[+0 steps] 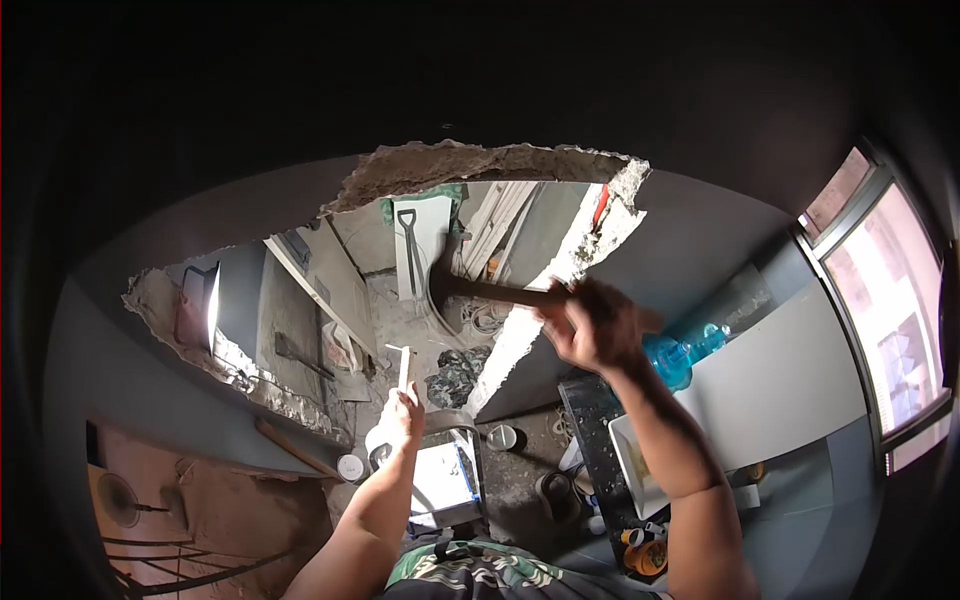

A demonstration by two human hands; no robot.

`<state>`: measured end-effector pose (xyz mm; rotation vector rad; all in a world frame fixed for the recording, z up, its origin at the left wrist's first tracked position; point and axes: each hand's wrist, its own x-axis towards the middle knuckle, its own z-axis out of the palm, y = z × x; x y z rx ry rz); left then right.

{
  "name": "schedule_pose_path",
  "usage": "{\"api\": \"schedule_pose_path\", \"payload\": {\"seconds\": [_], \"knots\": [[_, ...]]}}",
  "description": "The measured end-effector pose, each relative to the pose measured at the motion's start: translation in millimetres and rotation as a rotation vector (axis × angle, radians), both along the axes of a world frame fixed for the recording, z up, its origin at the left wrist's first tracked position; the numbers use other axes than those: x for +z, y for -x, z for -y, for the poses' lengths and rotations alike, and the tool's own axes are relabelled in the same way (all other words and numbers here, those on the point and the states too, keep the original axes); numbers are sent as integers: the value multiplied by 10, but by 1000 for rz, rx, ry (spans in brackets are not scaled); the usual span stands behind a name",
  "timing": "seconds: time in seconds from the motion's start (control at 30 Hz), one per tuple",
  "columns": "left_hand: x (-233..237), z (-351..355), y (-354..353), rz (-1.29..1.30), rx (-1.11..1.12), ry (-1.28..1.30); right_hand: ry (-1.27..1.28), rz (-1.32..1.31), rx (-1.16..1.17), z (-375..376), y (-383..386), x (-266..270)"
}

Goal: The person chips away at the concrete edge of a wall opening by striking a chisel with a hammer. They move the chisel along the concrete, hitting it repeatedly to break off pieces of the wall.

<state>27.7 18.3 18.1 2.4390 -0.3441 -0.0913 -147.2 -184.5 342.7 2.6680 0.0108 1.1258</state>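
Note:
My right hand point(598, 325) is raised, closed around the wooden handle of a hammer point(502, 293). The dark hammer head points left, in front of the large broken opening in the wall. Lower and to the left, my left hand point(404, 412) grips a short pale flat strip point(405, 368) that stands upright. A thin light piece crosses near its tip; I cannot make out its kind. Strip and hammer head are apart in this view. Behind them, the ragged wall edge point(515, 345) runs down the right side of the opening.
Through the opening, a shovel point(408, 235) leans on a white panel near long boards point(497, 225). A dark plastic bag point(460, 375) lies on the floor. At right, blue bottles point(668, 362) are beside a dark counter point(592, 420). A bucket point(502, 437) stands below; a window point(885, 290) is far right.

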Motion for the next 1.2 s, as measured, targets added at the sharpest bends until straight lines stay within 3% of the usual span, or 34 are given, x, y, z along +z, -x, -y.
{"api": "schedule_pose_path", "payload": {"seconds": [0.13, 0.2, 0.23, 0.27, 0.3, 0.33, 0.4, 0.5, 0.67, 0.77, 0.87, 0.97, 1.07, 1.1, 1.13, 1.2], "knots": [[-13, -5, 1, 12, -13, -2, -286, 79, -529, 393, -107, -64], [-536, 56, -101, 2, -30, 221, -342, 156, -685, 273, 50, -117], [-166, -6, -61, -118, -44, 111, -529, 232, -668, 273, 188, -327], [-1092, 145, -170, -166, -135, 164, -656, 178, -810, 86, 328, -428], [-59, -22, -29, -235, -38, 83, -648, 172, -822, 101, 597, -808], [-24, -35, -3, 67, -58, 9, -631, 185, -830, 92, 819, -1213], [-153, -28, -2, 40, -109, 119, -1495, 224, -767, -362, 1203, -1654], [-196, -50, 17, 52, -135, 124, -2100, 168, -832, -951, 1828, -2306], [-234, -74, 20, 183, -225, 168, -2258, 90, -1248, -1820, 2629, -3178], [-197, -77, 39, 105, -255, 106, -2516, 377, -1289, -1904, 3058, -3673], [-60, -90, 43, 74, -283, 76, -2383, 234, -1304, -1729, 3173, -3986], [-21, -117, 81, 70, -295, 127, -2477, 521, -975, -1472, 3060, -3780], [-140, -144, 87, 264, -342, 205, -2605, 487, -782, -1132, 2953, -3876], [-115, -154, 82, 233, -357, 199, -2286, 354, -924, -1031, 2946, -4065], [-99, -171, 77, 202, -375, 186, -2462, 268, -657, -1063, 2730, -3655], [-102, -206, 66, 161, -426, 158, -2371, 371, -635, -1324, 1942, -2753]]}}
